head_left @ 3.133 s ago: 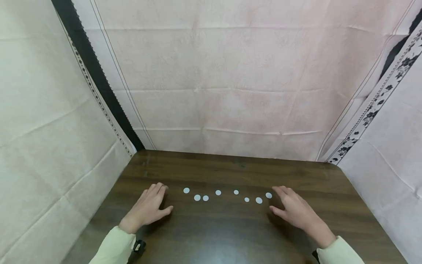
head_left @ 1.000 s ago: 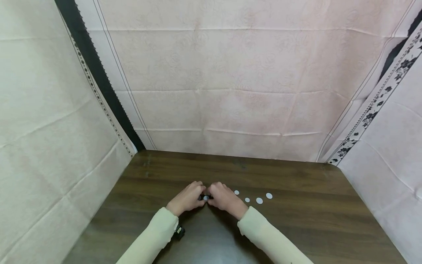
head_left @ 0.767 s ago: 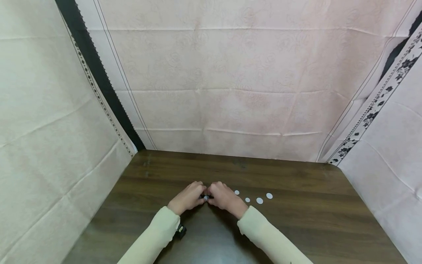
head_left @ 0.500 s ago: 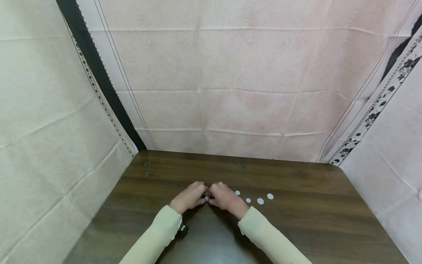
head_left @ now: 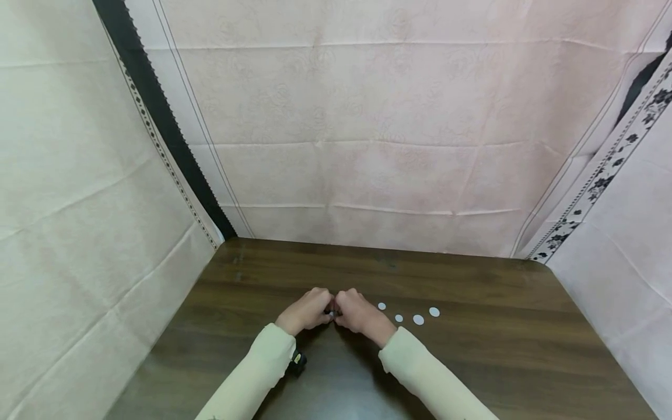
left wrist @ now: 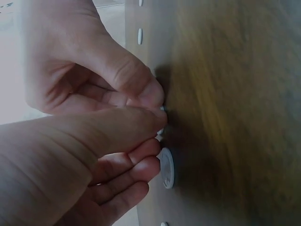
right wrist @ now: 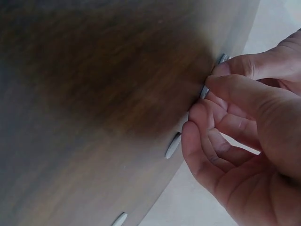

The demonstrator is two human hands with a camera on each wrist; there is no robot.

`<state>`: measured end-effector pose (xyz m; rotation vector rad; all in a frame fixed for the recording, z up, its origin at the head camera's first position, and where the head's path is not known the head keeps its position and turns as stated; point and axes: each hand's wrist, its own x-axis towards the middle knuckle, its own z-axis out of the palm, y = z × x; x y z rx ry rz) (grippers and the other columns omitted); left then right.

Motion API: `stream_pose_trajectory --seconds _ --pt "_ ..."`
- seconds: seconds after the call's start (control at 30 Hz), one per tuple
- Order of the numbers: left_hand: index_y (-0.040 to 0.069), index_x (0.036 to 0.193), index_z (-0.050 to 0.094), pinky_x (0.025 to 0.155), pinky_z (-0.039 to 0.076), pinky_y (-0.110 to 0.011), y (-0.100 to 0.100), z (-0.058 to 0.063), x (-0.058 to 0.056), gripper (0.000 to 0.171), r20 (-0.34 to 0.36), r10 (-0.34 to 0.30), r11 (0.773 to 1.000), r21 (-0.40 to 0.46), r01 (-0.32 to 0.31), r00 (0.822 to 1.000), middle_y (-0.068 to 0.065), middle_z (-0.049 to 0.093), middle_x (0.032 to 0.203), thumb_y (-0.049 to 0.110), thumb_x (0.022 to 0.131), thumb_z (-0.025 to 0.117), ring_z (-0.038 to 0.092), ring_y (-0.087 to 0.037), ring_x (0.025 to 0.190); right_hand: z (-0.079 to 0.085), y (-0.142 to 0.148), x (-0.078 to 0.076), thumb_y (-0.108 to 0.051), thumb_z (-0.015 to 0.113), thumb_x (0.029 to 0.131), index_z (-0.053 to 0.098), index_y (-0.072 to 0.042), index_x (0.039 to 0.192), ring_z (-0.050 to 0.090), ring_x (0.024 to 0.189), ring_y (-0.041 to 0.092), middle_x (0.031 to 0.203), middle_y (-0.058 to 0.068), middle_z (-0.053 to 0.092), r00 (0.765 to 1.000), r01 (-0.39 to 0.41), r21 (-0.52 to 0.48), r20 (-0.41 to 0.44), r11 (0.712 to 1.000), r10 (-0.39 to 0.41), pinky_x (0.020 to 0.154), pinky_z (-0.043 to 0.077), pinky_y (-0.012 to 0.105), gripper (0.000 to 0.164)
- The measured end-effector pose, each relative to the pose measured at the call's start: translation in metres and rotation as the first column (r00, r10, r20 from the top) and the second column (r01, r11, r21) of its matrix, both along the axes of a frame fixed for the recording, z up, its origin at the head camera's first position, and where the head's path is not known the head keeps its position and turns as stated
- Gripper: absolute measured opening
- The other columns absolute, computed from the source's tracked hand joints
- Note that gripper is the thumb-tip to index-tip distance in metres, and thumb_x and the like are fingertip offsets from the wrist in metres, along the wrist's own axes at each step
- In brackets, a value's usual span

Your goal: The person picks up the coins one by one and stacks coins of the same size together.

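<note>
Both hands meet near the middle of the wooden table (head_left: 336, 373). Thumb and fingers of the left hand (head_left: 306, 310) pinch one side of a small silvery coin (right wrist: 204, 91), low at the tabletop. From the other side the right hand (head_left: 359, 314) pinches at the same coin, the two thumb tips nearly touching. Most of this coin is hidden by the fingers. Beside the left hand's curled fingers a larger rimmed coin (left wrist: 167, 168) lies flat. Another coin (right wrist: 173, 146) lies just past the right hand's fingers.
Several coins lie to the right of the right hand, among them a larger coin (head_left: 418, 319) and an outer coin (head_left: 434, 312). A pale cloth wall (head_left: 367, 146) stands behind the table's far edge, with more cloth at both sides. A dark strap device sits under the left sleeve.
Both hands came inward from the two ends of the coin row to the left group. Since then they have drawn slightly closer together, covering more of the coin between them.
</note>
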<state>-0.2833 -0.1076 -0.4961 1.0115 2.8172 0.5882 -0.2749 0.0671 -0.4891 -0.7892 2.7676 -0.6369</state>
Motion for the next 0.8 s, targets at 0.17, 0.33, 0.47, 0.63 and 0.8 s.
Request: stream_pose_trajectory --seconds 0.17,0.33,0.47,0.63,0.8 --pt "0.013 0.078 0.065 0.063 0.042 -0.026 0.007 0.002 0.001 0.022 0.025 0.032 0.999 -0.032 -0.031 0.999 -0.003 0.063 0.082 0.002 0.093 0.077 0.046 -0.011 0.072 -0.001 0.003 -0.001 -0.004 0.075 0.094 0.059 -0.016 0.069 0.046 0.053 0.009 0.065 -0.005 0.051 1.0 0.013 -0.004 0.011 1.0 -0.013 0.051 0.039 0.023 0.032" --pt "0.012 0.077 0.064 0.061 0.041 -0.026 0.013 0.003 0.004 0.023 0.014 0.019 0.999 -0.046 -0.018 1.0 -0.001 0.058 0.079 0.001 0.092 0.078 0.045 -0.011 0.07 -0.001 0.007 0.001 0.0 0.074 0.093 0.055 -0.015 0.064 0.041 0.05 0.009 0.059 -0.007 0.045 1.0 0.004 -0.046 0.016 0.999 -0.003 0.049 0.036 0.023 0.037" --pt "0.011 0.075 0.063 0.063 0.04 -0.025 0.015 0.005 0.007 0.025 -0.007 -0.005 0.999 -0.048 0.004 1.0 0.001 0.056 0.076 0.0 0.091 0.077 0.044 -0.011 0.069 -0.001 0.011 0.003 0.001 0.073 0.092 0.053 -0.015 0.062 0.039 0.049 0.008 0.056 -0.008 0.041 1.0 -0.009 -0.058 0.018 0.998 0.01 0.048 0.034 0.023 0.039" --pt "0.011 0.073 0.06 0.063 0.04 -0.026 0.018 0.008 0.016 0.027 -0.026 -0.024 0.998 -0.058 0.023 0.999 0.0 0.057 0.076 0.001 0.091 0.078 0.043 -0.01 0.069 -0.001 0.016 0.008 0.002 0.071 0.092 0.051 -0.017 0.061 0.035 0.047 0.007 0.054 -0.01 0.039 0.999 -0.038 -0.075 0.018 0.996 0.039 0.047 0.031 0.022 0.041" --pt "0.009 0.072 0.06 0.064 0.04 -0.025 0.021 0.008 0.026 0.027 -0.06 -0.043 0.997 -0.065 0.039 0.997 0.001 0.056 0.075 0.001 0.09 0.078 0.042 -0.009 0.07 -0.001 0.021 0.018 0.005 0.071 0.091 0.048 -0.016 0.06 0.035 0.046 0.006 0.053 -0.01 0.037 0.997 -0.073 -0.112 -0.005 0.991 0.072 0.047 0.031 0.021 0.043"
